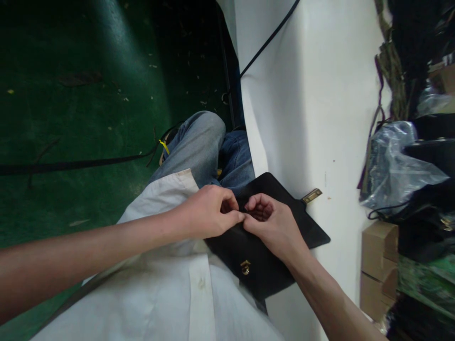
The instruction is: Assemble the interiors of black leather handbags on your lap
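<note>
A flat black leather-like piece (261, 279), seemingly a bag or wallet part, rests across my lap and the table edge. A gold metal clasp (245, 267) sits on its near part, and a tab with a gold plate (312, 196) sticks out at its far right. Above its middle, my left hand (216, 210) and my right hand (272, 222) meet at the fingertips. Both are closed in a pinch with the fingers curled. Whatever lies between the fingertips is too small or hidden to make out.
The white-covered table (330, 142) runs along my right. On it are clear plastic bags (394, 161), small cardboard boxes (378, 270) and dark goods. A black cord (270, 38) crosses the cover. A black strap (78, 163) lies over the green floor (71, 118).
</note>
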